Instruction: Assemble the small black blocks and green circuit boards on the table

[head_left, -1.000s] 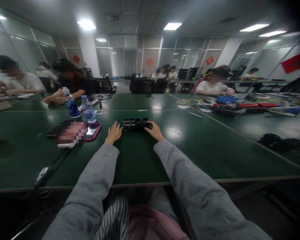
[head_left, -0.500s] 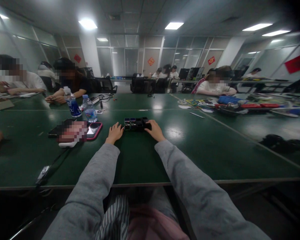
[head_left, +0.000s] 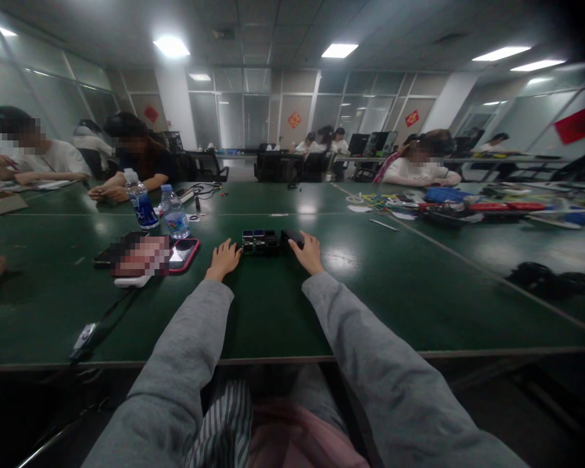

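On green surface (head_left: 273,305): left hand (head_left: 223,259) spread beside black compartmented box (head_left: 259,242), contact unclear; right hand (head_left: 310,252) pinching black piece (head_left: 288,236) at box's right end.

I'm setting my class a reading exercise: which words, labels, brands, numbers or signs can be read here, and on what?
None can be read with certainty.
Blue-labelled bottle: white lettering, too blurred.
Blue-capped bottle: label too small.
Middle diamond sign and right diamond sign: marks too blurred.
Row of dark parts: no readable text.
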A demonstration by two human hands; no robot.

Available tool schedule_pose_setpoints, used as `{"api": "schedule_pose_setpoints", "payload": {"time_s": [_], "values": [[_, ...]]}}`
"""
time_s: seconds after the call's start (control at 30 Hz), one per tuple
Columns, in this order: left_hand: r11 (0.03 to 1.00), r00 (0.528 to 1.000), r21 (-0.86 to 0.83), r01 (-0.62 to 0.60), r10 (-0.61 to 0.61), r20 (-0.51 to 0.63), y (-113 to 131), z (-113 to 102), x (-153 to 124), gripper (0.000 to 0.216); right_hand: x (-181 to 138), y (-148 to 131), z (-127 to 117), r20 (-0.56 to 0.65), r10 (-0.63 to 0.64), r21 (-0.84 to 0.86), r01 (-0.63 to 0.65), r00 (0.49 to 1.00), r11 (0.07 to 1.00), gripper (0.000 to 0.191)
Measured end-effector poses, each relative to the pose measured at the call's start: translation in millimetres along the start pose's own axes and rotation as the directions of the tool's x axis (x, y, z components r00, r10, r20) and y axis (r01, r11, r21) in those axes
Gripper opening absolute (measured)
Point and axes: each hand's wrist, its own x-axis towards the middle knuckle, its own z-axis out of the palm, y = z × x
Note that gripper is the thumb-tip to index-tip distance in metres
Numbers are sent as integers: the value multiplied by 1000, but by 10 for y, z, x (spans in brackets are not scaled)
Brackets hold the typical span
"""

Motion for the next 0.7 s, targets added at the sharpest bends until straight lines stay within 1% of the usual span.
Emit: {"api": "schedule_pose_setpoints", "payload": {"time_s": [0.03, 0.1, 0.17, 0.27, 0.4, 0.53, 0.6, 0.63, 0.7], "values": [[1000, 1000, 0, -2, 2, 1, 2, -4, -1, 58, -7, 0, 3, 21, -35, -20, 35, 999, 999, 57], [1000, 1000, 1, -1, 1, 6, 4, -12, -4, 57, -10, 1, 6, 80, -84, -13, 85, 993, 996, 54], [1000, 1000, -1, 0, 0, 11, 4, -17, -5, 57, 1, 5, 4, 106, -71, 22, 69, 992, 997, 48], [1000, 1000, 0, -5, 5, 9, 3, -18, -5, 57, 30, 14, -18, 66, -1, 36, -2, 998, 999, 45], [1000, 1000, 18, -7, 7, -2, 14, -24, -10, 55, 44, 2, -77, 0, 60, -45, -60, 998, 997, 44], [1000, 1000, 23, 5, -5, 5, 29, -40, -22, 54, 18, -41, -125, -17, 113, -131, -115, 993, 985, 54], [1000, 1000, 20, 5, -5, 8, 27, -41, -24, 54, -1, -64, -135, 7, 79, -183, -77, 997, 980, 61], [1000, 1000, 18, 2, -2, 7, 24, -37, -24, 55, -9, -76, -137, 38, 51, -209, -42, 998, 977, 64], [1000, 1000, 17, -3, 3, 2, 11, -23, -20, 56, -24, -100, -143, 120, 9, -241, 20, 993, 970, 63]]}}
